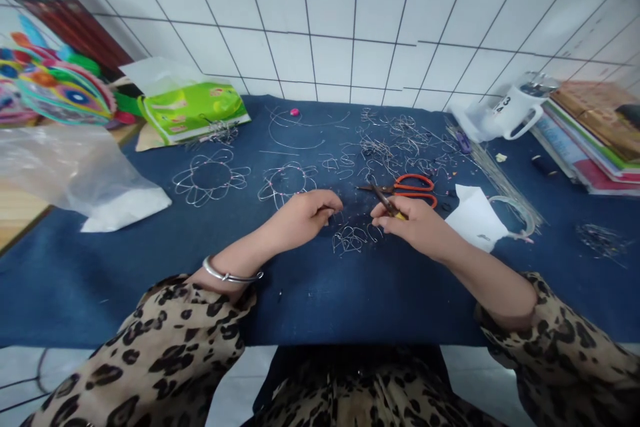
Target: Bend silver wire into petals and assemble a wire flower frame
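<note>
My left hand (306,215) is closed in a pinch over the blue cloth, with what looks like a bit of thin wire at its fingertips. In my right hand (417,221) I hold pliers (384,197), their dark jaws pointing up and left and a yellow grip showing under the fingers. Between and just below the hands lies a small heap of bent wire pieces (349,240). Orange-handled scissors (413,189) rest beyond my right hand. One flower-shaped wire ring (287,180) is partly covered by my left hand; another wire ring (210,177) lies farther left.
Many cut wire bits (380,147) are scattered toward the wall. At right are white paper (475,217), a wire coil (523,213), straight wires (493,170), a white mug (517,110) and stacked books (595,140). A green tissue pack (195,110) and plastic bag (80,167) stand left.
</note>
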Available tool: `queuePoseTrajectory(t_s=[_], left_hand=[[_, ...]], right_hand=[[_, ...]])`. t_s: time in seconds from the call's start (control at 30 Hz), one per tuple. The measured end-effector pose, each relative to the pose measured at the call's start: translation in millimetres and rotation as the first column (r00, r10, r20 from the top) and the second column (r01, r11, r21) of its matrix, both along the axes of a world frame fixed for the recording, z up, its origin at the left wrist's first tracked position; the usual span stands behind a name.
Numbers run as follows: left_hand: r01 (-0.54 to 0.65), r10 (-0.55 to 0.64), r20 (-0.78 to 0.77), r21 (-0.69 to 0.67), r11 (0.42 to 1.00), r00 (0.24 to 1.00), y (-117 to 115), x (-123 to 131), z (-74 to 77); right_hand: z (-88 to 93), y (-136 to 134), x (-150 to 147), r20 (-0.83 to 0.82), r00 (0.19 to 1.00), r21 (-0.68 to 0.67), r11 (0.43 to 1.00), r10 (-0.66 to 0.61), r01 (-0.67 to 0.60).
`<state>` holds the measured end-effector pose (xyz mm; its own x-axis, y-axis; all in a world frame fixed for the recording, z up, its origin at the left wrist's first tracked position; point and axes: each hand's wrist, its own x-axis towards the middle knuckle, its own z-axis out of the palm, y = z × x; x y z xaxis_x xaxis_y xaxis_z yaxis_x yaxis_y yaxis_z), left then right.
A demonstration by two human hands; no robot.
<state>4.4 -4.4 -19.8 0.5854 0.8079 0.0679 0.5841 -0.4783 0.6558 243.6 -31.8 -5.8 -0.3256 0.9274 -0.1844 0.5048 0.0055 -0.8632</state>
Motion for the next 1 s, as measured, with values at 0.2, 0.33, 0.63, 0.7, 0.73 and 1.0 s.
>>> queuePoseTrajectory(t_s=[0.2,0.33,0.63,0.7,0.73,1.0], left_hand=[[0.089,-0.077,-0.08,0.17,0.981,0.994,0.8,0.6,-10.5],[0.16,-0.156,-0.038,0.139,0.977,0.987,0.0,1.3,-9.0],[0.019,-0.024,0.017,0.248,0.969,1.0,-9.4,10.5,-2.4],[-0.002,-0.004,0.021,0.277,0.961,1.0,-16.0,14.8,0.1],[-0.004,-0.004,0.028,0.279,0.96,1.0,-19.8,17.1,1.4],[0.048,-0.094,0.178,0.248,0.968,0.98,-41.7,31.7,4.4]], right_hand=[[1.3,-0.6,2.0,0.116,0.993,0.044,0.999,0.026,-0.032],[3.5,-2.8,0.6,0.014,0.994,-0.03,0.994,0.107,-0.107],[-3.5,2.5,1.8,-0.303,0.942,-0.151,0.983,-0.145,0.102],[-4.3,2.3,1.0,-0.315,0.936,-0.136,0.984,-0.154,0.116],[-5.0,1.7,0.6,-0.308,0.938,-0.113,0.986,-0.156,0.126],[-9.3,-0.3,7.4,-0.019,0.991,0.134,0.982,-0.13,0.131]])
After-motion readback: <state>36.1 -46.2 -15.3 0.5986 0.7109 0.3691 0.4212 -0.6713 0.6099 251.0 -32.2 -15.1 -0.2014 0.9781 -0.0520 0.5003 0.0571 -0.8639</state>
